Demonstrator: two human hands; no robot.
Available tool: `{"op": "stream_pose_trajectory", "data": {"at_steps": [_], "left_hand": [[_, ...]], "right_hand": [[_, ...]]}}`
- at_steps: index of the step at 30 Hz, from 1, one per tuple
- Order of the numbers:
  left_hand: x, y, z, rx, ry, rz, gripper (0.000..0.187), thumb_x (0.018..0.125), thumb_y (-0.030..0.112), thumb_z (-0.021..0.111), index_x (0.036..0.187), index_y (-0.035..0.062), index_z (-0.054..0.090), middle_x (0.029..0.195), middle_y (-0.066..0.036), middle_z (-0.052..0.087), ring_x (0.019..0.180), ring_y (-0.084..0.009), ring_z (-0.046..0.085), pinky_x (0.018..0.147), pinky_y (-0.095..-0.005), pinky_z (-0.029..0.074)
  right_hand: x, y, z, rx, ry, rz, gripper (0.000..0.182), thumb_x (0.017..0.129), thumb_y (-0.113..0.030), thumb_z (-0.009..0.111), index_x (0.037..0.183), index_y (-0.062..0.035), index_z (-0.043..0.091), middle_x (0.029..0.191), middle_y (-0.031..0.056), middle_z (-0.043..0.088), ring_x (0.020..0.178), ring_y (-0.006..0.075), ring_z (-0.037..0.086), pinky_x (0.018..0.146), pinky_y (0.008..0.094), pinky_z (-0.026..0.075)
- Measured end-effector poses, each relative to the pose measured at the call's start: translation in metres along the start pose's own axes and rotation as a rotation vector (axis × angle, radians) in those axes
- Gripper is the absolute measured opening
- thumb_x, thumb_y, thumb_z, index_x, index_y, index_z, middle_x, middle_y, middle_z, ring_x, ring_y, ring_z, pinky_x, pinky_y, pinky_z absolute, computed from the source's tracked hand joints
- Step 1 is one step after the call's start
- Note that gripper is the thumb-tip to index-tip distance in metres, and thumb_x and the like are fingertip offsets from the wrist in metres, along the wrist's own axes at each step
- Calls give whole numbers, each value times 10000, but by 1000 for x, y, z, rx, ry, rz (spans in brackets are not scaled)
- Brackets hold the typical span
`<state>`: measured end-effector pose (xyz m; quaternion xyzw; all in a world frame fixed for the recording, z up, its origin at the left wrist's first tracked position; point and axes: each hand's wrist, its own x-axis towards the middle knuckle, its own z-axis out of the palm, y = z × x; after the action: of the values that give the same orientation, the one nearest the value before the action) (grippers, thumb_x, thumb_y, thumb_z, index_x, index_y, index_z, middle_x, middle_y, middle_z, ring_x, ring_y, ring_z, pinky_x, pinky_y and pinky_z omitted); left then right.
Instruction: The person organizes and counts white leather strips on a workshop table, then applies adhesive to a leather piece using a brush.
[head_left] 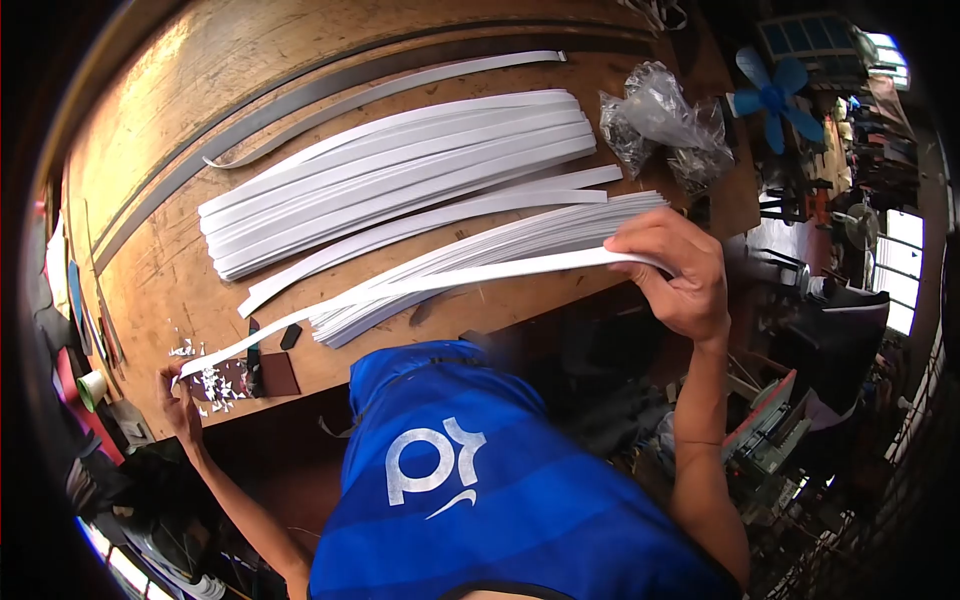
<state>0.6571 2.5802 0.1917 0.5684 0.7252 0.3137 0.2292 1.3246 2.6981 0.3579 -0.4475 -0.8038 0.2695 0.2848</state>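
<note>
A long white strip (450,278) stretches between my two hands above the table's near edge. My right hand (675,268) pinches its right end between thumb and fingers. At the far left, my left hand (180,405) holds the other end, beside small white scraps (215,385). Beneath the held strip lies a fanned stack of white strips (500,245). Farther back is a larger bundle of white strips (400,175), with a few loose strips (430,218) between the two.
Crumpled clear plastic bags (665,120) lie at the back right of the wooden table (150,130). A long grey strip (220,140) runs along the back. A dark red block (278,374) and a small black piece (291,336) are near the scraps. A blue fan (774,97) stands beyond.
</note>
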Motion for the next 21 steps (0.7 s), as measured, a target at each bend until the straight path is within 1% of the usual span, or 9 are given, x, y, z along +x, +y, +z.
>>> {"op": "stream_pose_trajectory", "data": {"at_steps": [2,3,4,6,8,10,12,14,21], "left_hand": [[-1,2,-2,-67,5,-58,32,904,-1,598,905,9,568,851,-35,587,843,-119,542,737,-243,433],[0,-1,-5,-95,-69,-127,37,902,8,607,883,8,575,821,-28,582,818,-115,544,734,-249,433],[1,-2,-7,-123,-142,-195,52,900,16,615,861,7,582,792,-21,577,793,-111,546,730,-256,433],[4,10,-11,-56,-178,-207,56,886,24,639,852,-3,605,767,-15,584,757,-100,549,706,-251,432],[6,16,-14,64,-266,-213,74,866,41,675,890,-8,625,784,-16,600,752,-94,548,683,-247,432],[10,12,-21,64,-301,-222,89,865,54,680,904,-9,631,796,-19,611,759,-94,550,690,-247,434],[14,14,-24,66,-343,-232,106,863,68,685,918,-10,637,808,-21,621,765,-93,552,697,-247,437],[17,19,-26,-87,-373,-365,105,862,71,683,911,-11,640,813,-20,633,783,-99,565,722,-256,442],[31,11,-39,121,-493,-284,160,862,69,676,997,-17,672,849,-42,660,841,-116,608,775,-277,477]], "right_hand": [[1,5,-2,-35,67,250,200,780,20,734,975,-15,701,776,57,634,695,149,614,604,270,479],[0,13,-7,-61,53,328,192,801,-9,737,990,-9,703,801,34,641,716,99,592,640,252,483],[-1,20,-9,-61,55,327,192,801,-9,737,990,-9,703,801,34,641,716,99,592,640,252,483],[-3,34,-11,74,117,575,195,795,-33,764,973,0,692,807,22,646,728,71,579,651,241,487],[-2,46,-16,134,138,608,255,786,-66,791,974,11,637,785,19,643,699,50,574,632,227,486],[-1,56,-21,250,154,737,318,778,-78,803,980,0,570,758,31,640,651,57,583,596,212,479],[-4,69,-21,297,163,728,357,770,-86,813,988,-15,540,748,38,637,620,64,583,568,202,473],[-7,74,-20,430,205,775,363,762,-77,816,993,-15,542,744,38,634,611,70,581,563,206,476],[-11,77,-9,541,380,760,372,763,-68,814,1004,-17,536,772,47,633,619,77,584,557,219,485]]}}
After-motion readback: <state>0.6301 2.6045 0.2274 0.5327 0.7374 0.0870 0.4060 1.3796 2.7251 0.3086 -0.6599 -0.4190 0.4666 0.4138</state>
